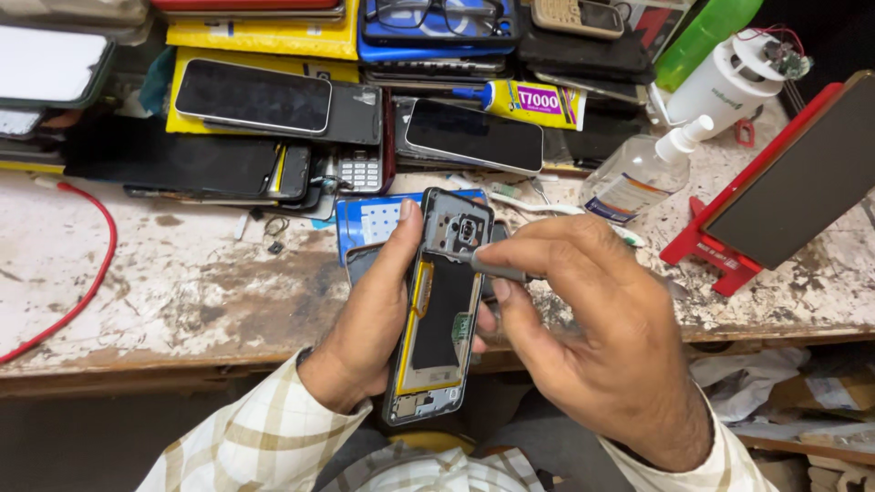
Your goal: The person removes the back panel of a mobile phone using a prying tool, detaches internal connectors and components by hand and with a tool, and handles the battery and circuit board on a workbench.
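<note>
We clasp the opened phone (440, 305) upright in our left hand (369, 319) grip, our right hand (592, 319) pinching a screwdriver (488, 265) onto its upper end.

I see a worn, stained workbench (182, 292): red cable (96, 273) at left, spray bottle (638, 173), red phone stand (720, 251), stacked phones (255, 96) along the back

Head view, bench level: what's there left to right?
Red cable → left hand → opened phone → right hand holding a thin tool → clear pump bottle → red stand with a dark screen.
</note>
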